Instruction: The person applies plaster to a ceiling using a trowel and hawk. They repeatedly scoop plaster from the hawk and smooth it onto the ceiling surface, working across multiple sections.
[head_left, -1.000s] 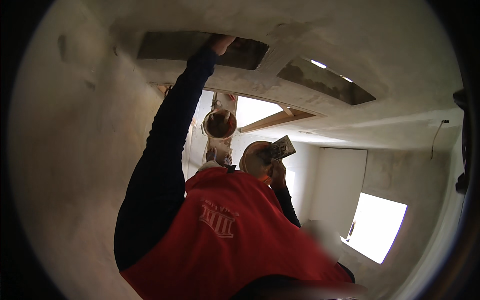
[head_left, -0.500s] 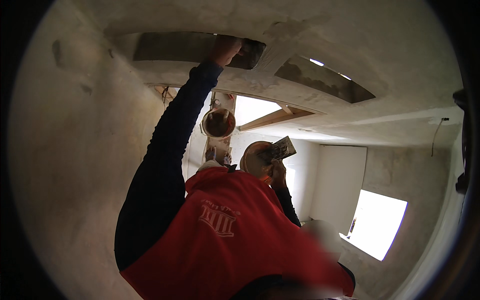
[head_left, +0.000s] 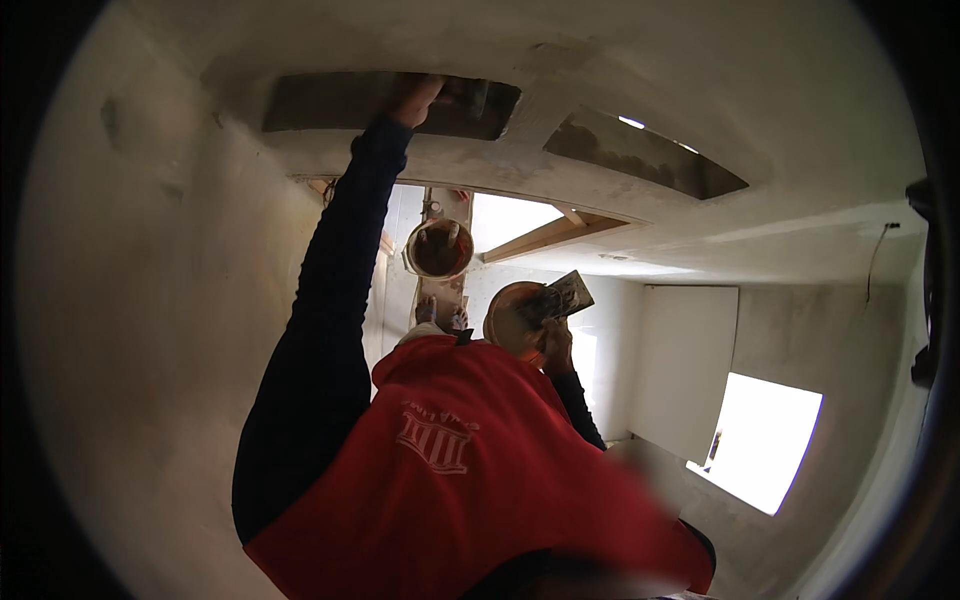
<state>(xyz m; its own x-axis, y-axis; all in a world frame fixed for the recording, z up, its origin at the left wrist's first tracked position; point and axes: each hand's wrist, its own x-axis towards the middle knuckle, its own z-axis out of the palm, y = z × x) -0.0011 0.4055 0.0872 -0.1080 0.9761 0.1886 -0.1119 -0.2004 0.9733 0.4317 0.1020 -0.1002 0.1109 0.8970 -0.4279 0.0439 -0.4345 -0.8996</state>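
My left hand (head_left: 415,104) is raised at the long dark recess (head_left: 320,100) in the pale plastered surface. Its fingers look curled, and motion blur hides what they hold. Lower down, close to my body, my right hand (head_left: 556,343) is closed around a plastering trowel (head_left: 571,292), whose flat blade is smeared with grey material. This trowel lies over the edge of a round orange-brown bucket (head_left: 512,312). A second bucket (head_left: 462,262) with a pale rim stands beyond my feet.
My feet (head_left: 428,308) are on a narrow plank (head_left: 450,292). Another recess (head_left: 640,158) lies to the right, with bright gaps at its upper edge. Wooden framing (head_left: 550,240), a white panel (head_left: 685,365) and a bright window opening (head_left: 765,440) are visible. A wire (head_left: 876,262) hangs at far right.
My left hand has shifted left along the recess, and the dark shape beside it at the recess's right end no longer shows clearly. My right hand and the trowel have barely moved.
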